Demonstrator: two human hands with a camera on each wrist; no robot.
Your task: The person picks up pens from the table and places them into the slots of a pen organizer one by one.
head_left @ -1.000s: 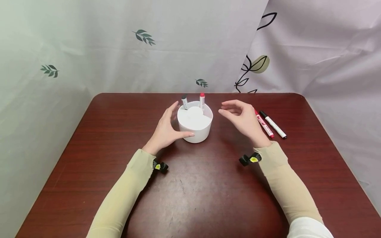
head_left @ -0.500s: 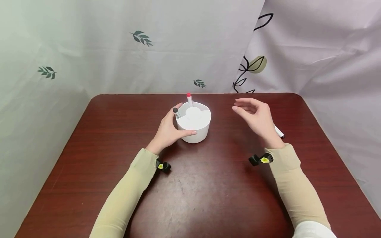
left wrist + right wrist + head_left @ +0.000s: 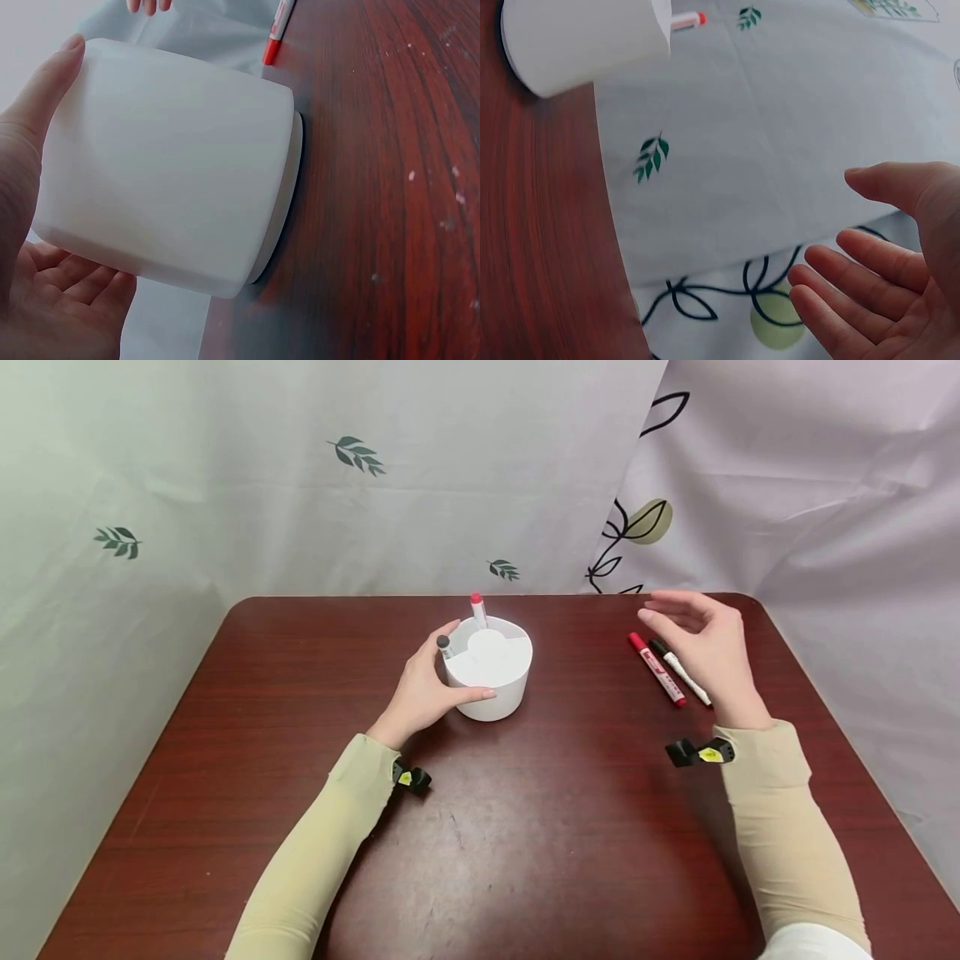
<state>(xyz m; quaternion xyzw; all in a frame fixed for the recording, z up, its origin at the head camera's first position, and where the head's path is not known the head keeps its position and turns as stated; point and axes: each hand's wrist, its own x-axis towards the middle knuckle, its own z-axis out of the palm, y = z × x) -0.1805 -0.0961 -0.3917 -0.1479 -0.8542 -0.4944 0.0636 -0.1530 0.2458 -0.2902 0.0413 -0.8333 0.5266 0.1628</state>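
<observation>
A round white pen holder (image 3: 489, 689) with compartments stands on the table. My left hand (image 3: 422, 693) grips its left side, with the thumb on the front and the fingers round the back. In the holder, a black-capped marker (image 3: 446, 647) leans at the left and a red-capped marker (image 3: 478, 610) stands at the back. My right hand (image 3: 708, 643) is in the air at the right, fingers loosely bent, holding nothing. Beneath and beside it lie a red-and-white marker (image 3: 657, 670) and a black-capped white marker (image 3: 678, 670), partly hidden by the hand.
The dark red-brown wooden table (image 3: 525, 827) has rounded far corners. White curtains (image 3: 442, 477) with leaf prints hang behind it and along both sides.
The pen holder has turned counterclockwise, bringing its markers round to the left. My left hand has closed in on it. My right hand has moved right, away from the holder, over the loose markers.
</observation>
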